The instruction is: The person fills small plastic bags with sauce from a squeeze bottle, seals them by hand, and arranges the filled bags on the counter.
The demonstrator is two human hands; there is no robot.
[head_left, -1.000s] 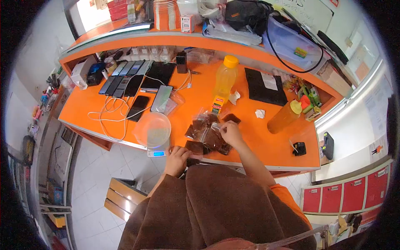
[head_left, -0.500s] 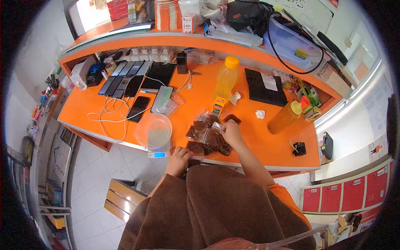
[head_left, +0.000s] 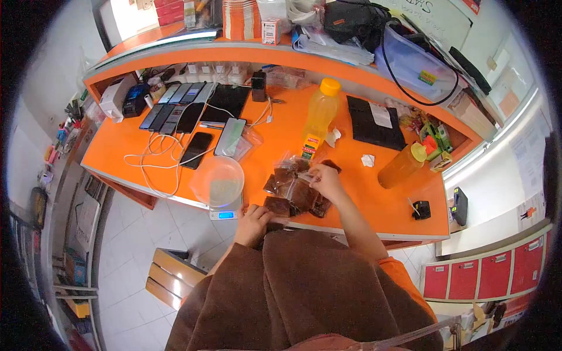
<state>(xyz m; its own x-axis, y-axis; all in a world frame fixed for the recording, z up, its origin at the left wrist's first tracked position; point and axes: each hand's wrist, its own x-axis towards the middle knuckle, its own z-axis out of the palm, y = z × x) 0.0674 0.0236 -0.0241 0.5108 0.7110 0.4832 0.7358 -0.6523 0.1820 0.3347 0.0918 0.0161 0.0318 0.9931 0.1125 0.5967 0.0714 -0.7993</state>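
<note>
Several small clear bags with dark brown contents (head_left: 295, 196) lie in a pile near the front edge of the orange table. My right hand (head_left: 325, 181) is at the pile's upper right, its fingers pinched on the clear top of a bag. My left hand (head_left: 254, 221) rests at the table's edge, fingers bent together at the lower left bag; what they hold is hidden. Left of the pile, a clear round bowl (head_left: 219, 181) sits on a small scale (head_left: 223, 215) with a lit blue display.
Behind the pile stands a yellow-capped bottle (head_left: 321, 117). A brown bottle (head_left: 401, 167) is on the right, near a small black box (head_left: 421, 210). Phones with white cables (head_left: 196, 150) lie at the left. A wooden stool (head_left: 170, 279) stands below the table.
My right hand has moved slightly up and back over the pile with the bag top. My left hand has barely moved. The whole view has shifted a little.
</note>
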